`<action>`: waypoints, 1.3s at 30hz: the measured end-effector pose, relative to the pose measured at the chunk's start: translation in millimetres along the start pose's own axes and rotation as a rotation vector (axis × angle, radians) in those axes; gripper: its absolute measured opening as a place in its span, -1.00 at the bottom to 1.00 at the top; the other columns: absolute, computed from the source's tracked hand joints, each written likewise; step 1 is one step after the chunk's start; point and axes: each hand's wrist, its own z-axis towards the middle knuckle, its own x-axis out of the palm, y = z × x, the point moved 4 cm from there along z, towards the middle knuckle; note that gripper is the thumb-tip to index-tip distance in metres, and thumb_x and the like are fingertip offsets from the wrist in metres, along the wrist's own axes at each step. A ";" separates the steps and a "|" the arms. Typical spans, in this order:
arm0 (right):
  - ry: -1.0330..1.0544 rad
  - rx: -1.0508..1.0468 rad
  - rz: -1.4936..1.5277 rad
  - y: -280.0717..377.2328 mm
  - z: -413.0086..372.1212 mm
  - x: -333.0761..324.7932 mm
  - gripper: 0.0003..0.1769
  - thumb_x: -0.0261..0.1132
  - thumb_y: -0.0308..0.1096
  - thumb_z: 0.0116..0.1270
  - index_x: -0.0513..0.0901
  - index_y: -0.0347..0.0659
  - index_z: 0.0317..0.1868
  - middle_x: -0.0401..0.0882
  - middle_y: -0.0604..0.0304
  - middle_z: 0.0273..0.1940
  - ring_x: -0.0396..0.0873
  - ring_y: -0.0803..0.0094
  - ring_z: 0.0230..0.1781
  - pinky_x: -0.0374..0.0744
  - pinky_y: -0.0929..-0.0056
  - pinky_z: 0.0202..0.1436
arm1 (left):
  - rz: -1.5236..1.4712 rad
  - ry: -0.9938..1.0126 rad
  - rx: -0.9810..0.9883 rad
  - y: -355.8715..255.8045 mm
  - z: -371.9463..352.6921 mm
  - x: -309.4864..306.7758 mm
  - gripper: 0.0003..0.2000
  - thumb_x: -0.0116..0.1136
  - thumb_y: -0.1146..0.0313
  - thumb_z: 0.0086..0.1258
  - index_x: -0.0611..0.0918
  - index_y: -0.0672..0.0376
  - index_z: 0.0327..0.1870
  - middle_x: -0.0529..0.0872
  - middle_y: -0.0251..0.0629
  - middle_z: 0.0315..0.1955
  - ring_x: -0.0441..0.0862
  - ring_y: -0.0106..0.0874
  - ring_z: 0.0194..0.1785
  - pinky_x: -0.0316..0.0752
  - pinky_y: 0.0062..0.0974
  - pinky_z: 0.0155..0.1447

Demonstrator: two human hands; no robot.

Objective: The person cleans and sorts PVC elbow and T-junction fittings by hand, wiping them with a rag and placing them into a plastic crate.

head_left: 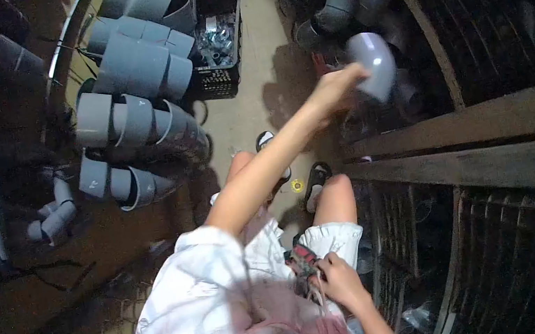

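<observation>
As the left hand (337, 87) is stretched right across the body, grip is the weak point. Its fingers are curled over one end of the grey pipe elbow (374, 64); the thumb is hidden, so I can't tell how deep the hold is. The elbow is in the air, just in front of the pile of fittings (340, 10) on the right-hand rack and above the wooden beam (466, 126). It seems to touch neither.

The right hand (340, 282) is closed around a red-and-black thing (303, 259) at the waist, so it gives no support.

My read:
- Hook the fingers inside the socket rather than pinching the rim. The curved body will roll out of a light hold.
- Keep the elbow close over the pile, not out over the floor (262, 90) or the sandals (316, 183).
- Watch the neighbouring fittings. They look loosely stacked, and a nudge could set them sliding.
- Lean the body toward the rack instead of reaching further.
</observation>
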 end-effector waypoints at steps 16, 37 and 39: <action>-0.991 -0.585 0.745 188.7 8.7 -123.1 -0.77 0.18 -0.43 0.04 0.35 -0.29 -0.30 0.32 0.02 -0.04 0.33 0.32 -0.06 0.25 0.41 0.08 | -0.116 -0.433 0.391 -57.4 -291.5 -51.0 -0.43 0.23 0.38 -0.05 0.32 0.36 0.03 0.46 -0.21 -0.17 0.41 -0.51 -0.10 0.32 -0.54 0.01; -1.064 -0.907 0.739 237.2 23.9 -146.9 -0.62 -0.09 -0.36 0.21 0.41 -0.37 -0.01 0.21 -0.11 0.19 0.22 0.13 0.20 0.13 0.30 0.24 | -0.015 -0.553 0.725 -69.2 -344.1 -31.7 -0.44 0.19 0.26 0.09 0.32 0.42 0.06 0.48 -0.16 -0.12 0.44 -0.47 -0.08 0.33 -0.52 0.03; -1.045 -0.946 0.757 226.8 32.2 -139.6 -0.59 -0.13 -0.32 0.27 0.33 -0.36 0.07 0.14 -0.10 0.23 0.15 0.13 0.24 0.11 0.28 0.26 | -0.385 -0.475 0.564 -57.1 -330.1 -28.3 -0.47 0.11 0.11 0.16 0.38 0.36 0.03 0.51 -0.19 -0.13 0.47 -0.44 -0.07 0.34 -0.50 0.05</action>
